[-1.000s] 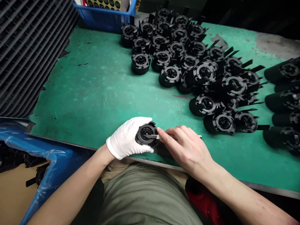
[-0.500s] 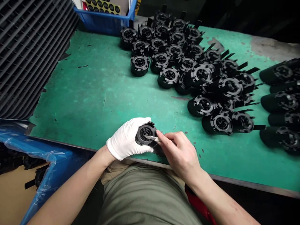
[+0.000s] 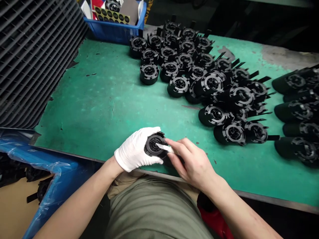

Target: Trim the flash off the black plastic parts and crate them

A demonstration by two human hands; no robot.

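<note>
Starting at the far left, we find a black slatted grid (image 3: 37,59) on the bench, and below it a blue bin (image 3: 59,171) with dark parts (image 3: 44,189) lying over brown card. A little further right, at the back of the green workbench (image 3: 99,96), a blue crate (image 3: 112,31) carries a sheet of round stickers (image 3: 112,16). Front and centre is a round black housing (image 3: 150,148), ribbed face towards us, by the bench's front edge; a slim pale blade (image 3: 162,147) points leftward into it. We judge a slip the main danger: too hard a push, or the housing twisting against the cloth glove, could drive the tip towards the gloved fingers or gouge the ribs. The gloved left hand (image 3: 136,148) is partly closed around the housing's left side, fingers at the far rim, thumb along the near one. To the right, the bare right hand (image 3: 195,161) pinches the blade between thumb and index finger, its other fingers curled; the palm hides any handle. Further right we meet a crowd of similar black housings (image 3: 211,114) with flat tabs sticking out, then, at the far edge, a group of black cylinders (image 3: 296,111), well apart from both hands
</note>
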